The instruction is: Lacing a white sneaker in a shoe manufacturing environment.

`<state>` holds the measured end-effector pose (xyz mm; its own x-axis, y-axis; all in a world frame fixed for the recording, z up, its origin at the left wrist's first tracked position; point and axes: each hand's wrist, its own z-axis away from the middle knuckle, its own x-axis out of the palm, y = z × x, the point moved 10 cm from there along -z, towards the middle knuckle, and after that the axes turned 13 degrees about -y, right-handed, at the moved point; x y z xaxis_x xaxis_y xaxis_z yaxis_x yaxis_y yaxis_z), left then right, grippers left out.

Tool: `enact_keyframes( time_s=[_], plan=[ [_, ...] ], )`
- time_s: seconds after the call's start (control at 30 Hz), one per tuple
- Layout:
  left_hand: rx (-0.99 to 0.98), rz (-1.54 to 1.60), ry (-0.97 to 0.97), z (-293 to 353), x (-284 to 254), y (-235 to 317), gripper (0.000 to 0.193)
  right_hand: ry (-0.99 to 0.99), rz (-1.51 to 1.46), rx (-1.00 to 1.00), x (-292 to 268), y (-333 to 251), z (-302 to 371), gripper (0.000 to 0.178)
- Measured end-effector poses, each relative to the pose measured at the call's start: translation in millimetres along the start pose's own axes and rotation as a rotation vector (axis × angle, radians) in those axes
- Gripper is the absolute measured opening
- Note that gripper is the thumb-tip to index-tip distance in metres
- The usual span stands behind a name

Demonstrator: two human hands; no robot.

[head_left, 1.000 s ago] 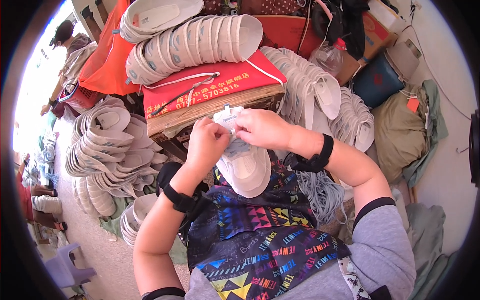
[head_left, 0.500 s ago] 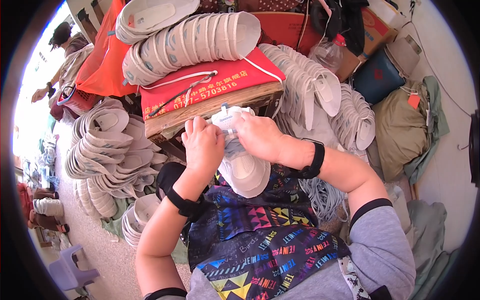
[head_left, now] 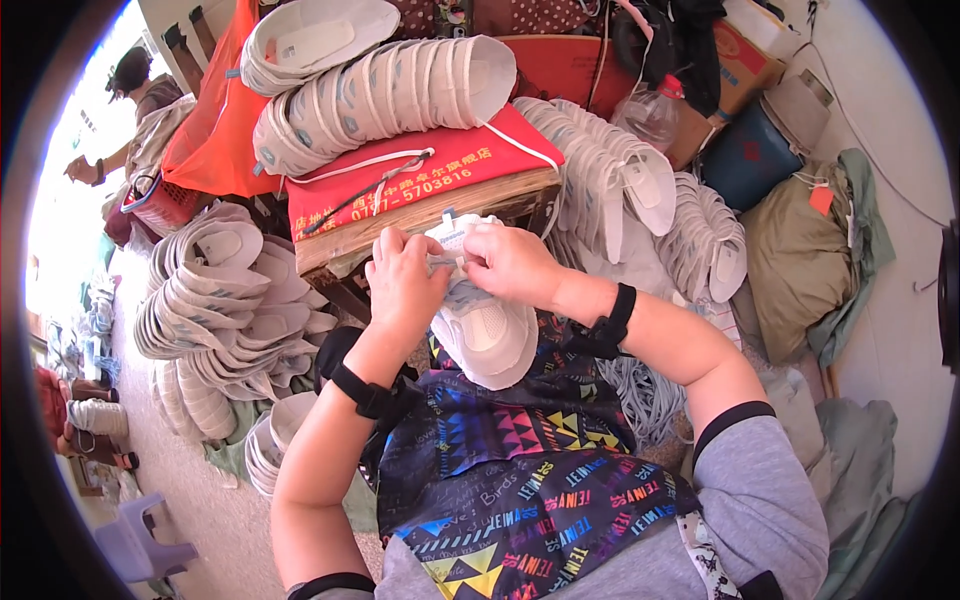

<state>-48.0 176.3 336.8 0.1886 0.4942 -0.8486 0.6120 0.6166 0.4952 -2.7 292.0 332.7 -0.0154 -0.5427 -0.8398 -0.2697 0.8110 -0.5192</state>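
A white and grey shoe upper [head_left: 487, 345] rests over my lap against the table's front edge, its toe toward me. My left hand [head_left: 405, 285] is closed, with bent fingers pinching at the upper's lacing area from the left. Opposite it, my right hand [head_left: 515, 265] pinches the same area from the right, fingertips nearly meeting the left ones. Between them a short pale strip shows, perhaps lace; the fingers hide most of it. The pale tongue [head_left: 452, 232] sticks up beyond my fingertips.
Nested shoe uppers [head_left: 385, 95] lie on a red bag [head_left: 440, 180] atop the wooden table [head_left: 430, 215]. More stacks stand left [head_left: 200, 300] and right [head_left: 610, 185]. A bundle of grey-blue laces [head_left: 645, 400] hangs by my right side. Another person [head_left: 145, 100] is far left.
My right hand has drawn its fingers in and turned slightly, still at the lacing area. My left hand remains pinching close by. The shoe upper has shifted slightly left.
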Motion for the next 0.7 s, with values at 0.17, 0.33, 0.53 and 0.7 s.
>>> enact_keyframes(
  time_s=[0.17, 0.33, 0.53, 0.7],
  plan=[
    [0.04, -0.018, -0.079, -4.5, 2.4, -2.1, 0.011, 0.11, 0.21, 0.009, -27.2, -4.1, 16.4, 0.012],
    [0.039, 0.121, 0.016, -7.3, -9.8, -22.8, 0.005, 0.22, 0.286, 0.202, -73.4, 54.5, 43.6, 0.013],
    [0.052, 0.042, -0.136, -10.9, 1.3, -3.0, 0.009, 0.119, 0.192, 0.274, -55.4, 63.1, 50.4, 0.014],
    [0.027, 0.021, -0.196, -13.5, 9.8, 4.6, 0.01, 0.096, 0.183, 0.309, -55.1, 64.3, 50.2, 0.014]
  ],
)
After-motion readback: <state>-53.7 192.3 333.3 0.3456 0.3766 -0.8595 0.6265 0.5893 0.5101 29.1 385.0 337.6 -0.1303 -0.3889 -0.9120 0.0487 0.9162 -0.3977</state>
